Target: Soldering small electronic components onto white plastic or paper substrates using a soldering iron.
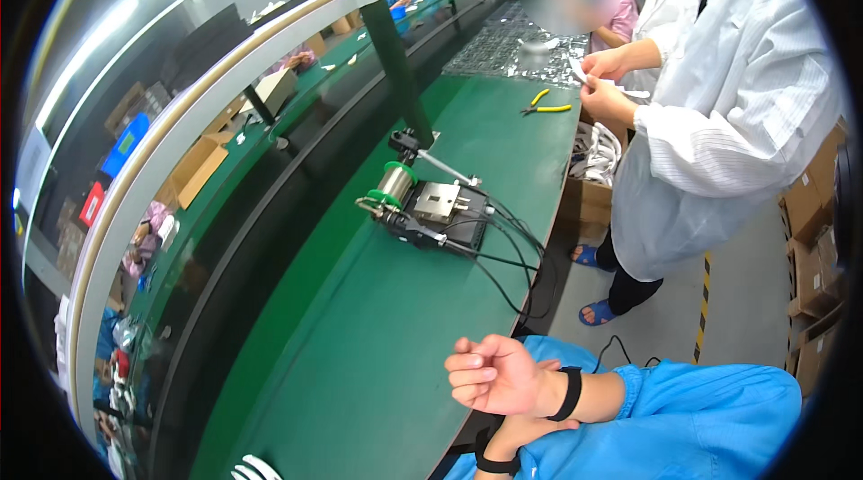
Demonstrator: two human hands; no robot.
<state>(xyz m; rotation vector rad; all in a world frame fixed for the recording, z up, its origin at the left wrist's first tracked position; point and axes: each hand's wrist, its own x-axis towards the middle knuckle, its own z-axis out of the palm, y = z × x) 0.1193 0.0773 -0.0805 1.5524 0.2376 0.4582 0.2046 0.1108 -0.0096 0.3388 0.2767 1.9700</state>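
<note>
My right hand (494, 378) is raised at the bench's near edge, palm turned up and fingers loosely curled in, with nothing in them. Around its wrist sits a black band (568, 393). My left hand (526, 431) lies beneath and grips my right wrist from below; its fingers are partly hidden behind that wrist. Another black band (496, 460) circles the left wrist. Farther along the green bench, apart from both hands, stands a black bench device (460, 226) with a metal block (438, 201) and a green-flanged spool of silvery wire (395, 182).
Black cables (512, 251) trail from the device over the bench edge. Yellow-handled cutters (544, 106) lie farther off. White curved parts (256, 468) rest at lower left. A co-worker in a white coat (710, 102) handles a white piece beside a carton of white parts (598, 152).
</note>
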